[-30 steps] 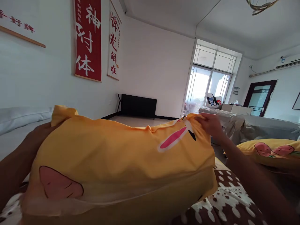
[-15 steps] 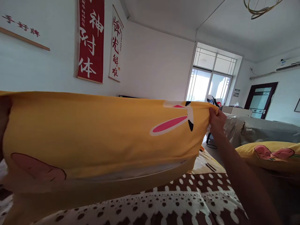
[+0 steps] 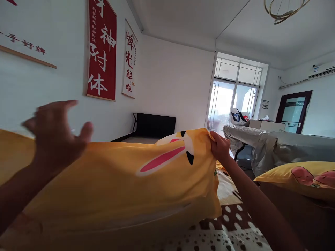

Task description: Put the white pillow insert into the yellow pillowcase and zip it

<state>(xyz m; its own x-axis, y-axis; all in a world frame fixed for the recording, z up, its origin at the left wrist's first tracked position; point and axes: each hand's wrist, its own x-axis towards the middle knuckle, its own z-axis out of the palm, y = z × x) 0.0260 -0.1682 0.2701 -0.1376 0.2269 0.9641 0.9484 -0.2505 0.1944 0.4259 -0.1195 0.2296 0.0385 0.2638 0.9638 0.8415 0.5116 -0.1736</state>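
Observation:
A large yellow cloth (image 3: 112, 188) with a printed white-and-pink rabbit ear pattern spans the lower left and middle of the view. My right hand (image 3: 220, 147) pinches its upper right corner. My left hand (image 3: 59, 130) is raised in front of the cloth's upper edge at the left, fingers spread and slightly blurred, holding nothing. The cloth hangs in loose folds from the right hand, and its lower left part is dim and blurred.
Below lies a brown-and-white dotted bedspread (image 3: 230, 219). At the right is a yellow pillow (image 3: 282, 174) with pink prints. Behind stand a plastic-covered piece of furniture (image 3: 295, 146) and a black panel (image 3: 156, 126) by the wall.
My left hand has let go of the cloth's left end and moved right and into view, opened. The cloth's top edge has sagged, and my right hand has moved left and down with its corner.

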